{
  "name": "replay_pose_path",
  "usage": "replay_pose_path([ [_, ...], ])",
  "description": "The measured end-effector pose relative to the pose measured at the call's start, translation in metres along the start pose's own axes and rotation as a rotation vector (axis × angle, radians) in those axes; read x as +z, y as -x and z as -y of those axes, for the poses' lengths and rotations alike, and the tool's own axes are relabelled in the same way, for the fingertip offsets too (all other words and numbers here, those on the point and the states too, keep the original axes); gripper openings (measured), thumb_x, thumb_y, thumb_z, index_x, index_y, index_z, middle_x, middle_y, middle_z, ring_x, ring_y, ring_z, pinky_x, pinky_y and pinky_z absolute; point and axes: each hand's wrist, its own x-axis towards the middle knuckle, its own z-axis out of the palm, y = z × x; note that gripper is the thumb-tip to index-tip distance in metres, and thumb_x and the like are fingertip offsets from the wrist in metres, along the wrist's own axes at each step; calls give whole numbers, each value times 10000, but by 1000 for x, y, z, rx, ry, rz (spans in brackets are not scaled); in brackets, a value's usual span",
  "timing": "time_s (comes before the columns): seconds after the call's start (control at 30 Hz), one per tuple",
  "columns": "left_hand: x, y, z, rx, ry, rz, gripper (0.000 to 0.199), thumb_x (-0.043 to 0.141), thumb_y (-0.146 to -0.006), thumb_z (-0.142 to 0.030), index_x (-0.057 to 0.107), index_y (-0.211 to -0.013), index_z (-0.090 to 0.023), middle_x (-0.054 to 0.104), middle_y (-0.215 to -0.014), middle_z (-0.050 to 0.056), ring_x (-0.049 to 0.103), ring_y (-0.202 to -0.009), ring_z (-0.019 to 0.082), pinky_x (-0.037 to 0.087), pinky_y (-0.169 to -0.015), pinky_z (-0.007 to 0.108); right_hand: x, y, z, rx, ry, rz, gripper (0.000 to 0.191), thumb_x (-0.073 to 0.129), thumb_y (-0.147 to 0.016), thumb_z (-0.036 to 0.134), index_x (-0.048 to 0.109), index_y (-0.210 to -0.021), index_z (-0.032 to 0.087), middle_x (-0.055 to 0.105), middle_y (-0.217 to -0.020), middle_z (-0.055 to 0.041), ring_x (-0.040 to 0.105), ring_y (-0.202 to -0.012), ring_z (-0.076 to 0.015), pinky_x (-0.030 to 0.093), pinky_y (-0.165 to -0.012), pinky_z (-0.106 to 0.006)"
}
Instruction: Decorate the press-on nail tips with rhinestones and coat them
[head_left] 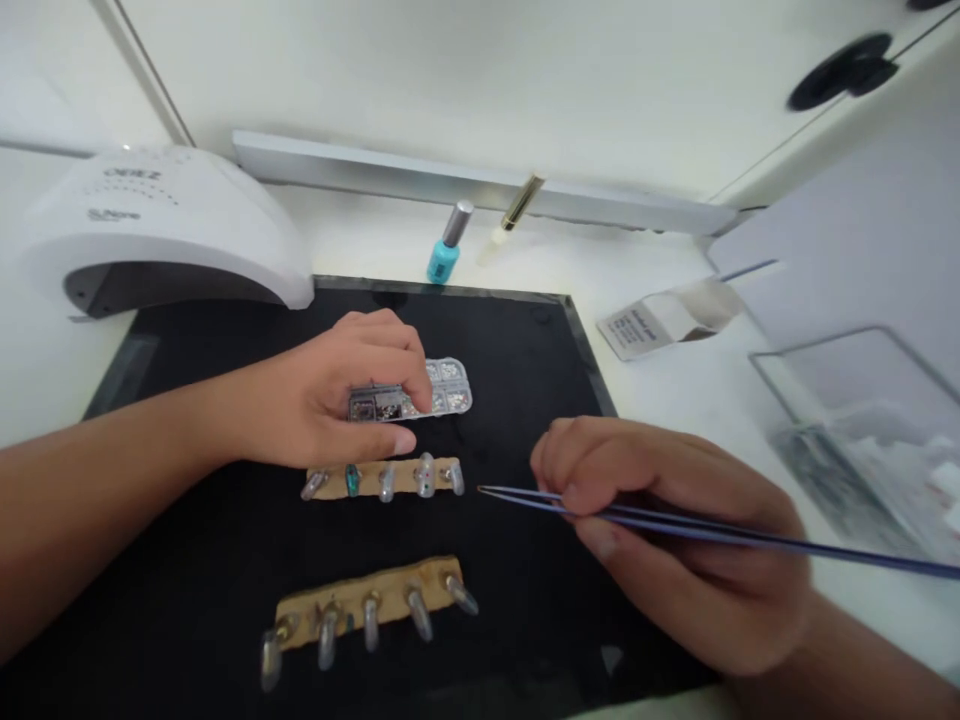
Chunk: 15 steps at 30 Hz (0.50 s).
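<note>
Blue-violet tweezers [675,525] are pinched in my right hand [675,530], their tips pointing left over the black mat. Something tiny shows at the tips, too small to name. My left hand [352,385] hovers with thumb and fingers apart, partly covering a clear compartment case [454,385] of small rhinestones; whether it touches the case I cannot tell. Just below it lies a tan strip [405,475] bearing several false nails, one of them teal [352,480]. Nearer to me is a second tan strip [397,588] with several clear false nails.
A white nail lamp [187,220] stands at the back left. Behind the black mat [540,380] are a turquoise polish bottle [444,258] and a gold-capped tube [517,210]. At the right are an open small carton [660,318] and a clear container [847,480].
</note>
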Motion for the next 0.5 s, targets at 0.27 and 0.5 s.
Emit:
replay_pose_path([
  [0.27, -2, -1, -17, 26, 59, 62, 105, 603, -850, -187, 615, -949, -219, 581, -963, 45, 523, -936, 189, 417, -892, 346, 11, -4, -6, -90, -166, 14, 226, 524, -745, 9, 578, -871, 188, 570, -705, -13, 568, -641, -135, 471, -566, -293],
  [0.5, -2, -2, -18, 99, 107, 100, 157, 606, -818, -138, 632, -968, -179, 569, -976, 55, 538, -924, 169, 465, -820, 291, 15, -3, -12, -99, -161, 23, 223, 517, -773, -6, 567, -876, 185, 565, -706, -19, 569, -642, -138, 498, -569, -292],
])
